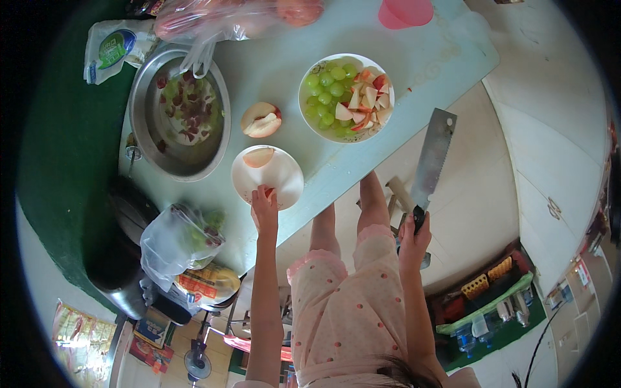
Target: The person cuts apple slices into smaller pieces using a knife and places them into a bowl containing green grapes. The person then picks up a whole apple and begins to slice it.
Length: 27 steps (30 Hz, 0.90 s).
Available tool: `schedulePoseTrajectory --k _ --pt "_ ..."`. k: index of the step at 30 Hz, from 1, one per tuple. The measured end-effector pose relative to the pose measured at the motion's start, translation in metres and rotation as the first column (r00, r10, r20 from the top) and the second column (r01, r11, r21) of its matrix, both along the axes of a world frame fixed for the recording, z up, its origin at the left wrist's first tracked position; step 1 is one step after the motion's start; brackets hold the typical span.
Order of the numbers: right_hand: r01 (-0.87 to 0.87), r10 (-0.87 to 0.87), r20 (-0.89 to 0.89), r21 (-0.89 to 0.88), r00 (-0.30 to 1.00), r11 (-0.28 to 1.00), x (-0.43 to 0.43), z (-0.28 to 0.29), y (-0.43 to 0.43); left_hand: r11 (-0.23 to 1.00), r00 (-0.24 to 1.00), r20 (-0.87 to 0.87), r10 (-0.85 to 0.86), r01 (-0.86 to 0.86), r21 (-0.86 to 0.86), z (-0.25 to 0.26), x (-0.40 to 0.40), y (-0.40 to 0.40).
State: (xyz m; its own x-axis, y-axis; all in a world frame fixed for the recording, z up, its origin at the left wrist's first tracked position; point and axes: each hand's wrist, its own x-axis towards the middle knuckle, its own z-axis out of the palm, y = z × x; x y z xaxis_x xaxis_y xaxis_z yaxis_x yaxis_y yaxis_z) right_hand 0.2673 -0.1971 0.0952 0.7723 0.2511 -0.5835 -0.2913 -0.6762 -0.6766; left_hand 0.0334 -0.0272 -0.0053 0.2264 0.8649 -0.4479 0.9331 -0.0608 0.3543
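Note:
Over the near rim of a small white bowl, the fingers of my left hand are closed on a piece of red-skinned fruit. Another pale fruit wedge lies at the bowl's far side. My right hand grips the black handle of a kitchen knife with a serrated edge, its broad blade pointing away from me, beside the table edge. A larger bowl holds green grapes on the left and chopped red-skinned fruit on the right. A cut fruit half rests on the table between the bowls and a steel basin.
The steel basin holds grape skins in liquid. Plastic bags of fruit lie at the far edge, near a pink cup. A clear bag with grapes and a yellow package are at the near left. A stool stands below the table.

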Motion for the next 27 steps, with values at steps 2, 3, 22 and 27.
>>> schedulePoseTrajectory --k 2,3,22,27 --pt "-0.093 0.095 0.049 -0.026 0.994 0.995 -0.002 -0.009 -0.004 0.998 0.994 0.096 0.043 -0.037 -0.058 -0.001 0.001 -0.002" --pt "-0.139 0.141 0.068 -0.039 0.988 0.99 -0.003 -0.008 0.002 0.979 0.971 0.159 0.181 -0.161 -0.127 -0.001 0.002 -0.003" --pt "-0.158 0.153 -0.112 -0.034 0.982 0.987 0.023 -0.007 0.038 0.561 0.434 0.406 0.804 -0.327 -0.761 0.044 0.194 0.018" --pt "-0.282 0.27 -0.123 -0.098 0.955 0.954 0.041 -0.002 0.051 0.738 0.631 0.425 0.649 -0.385 -0.554 0.029 0.208 0.015"
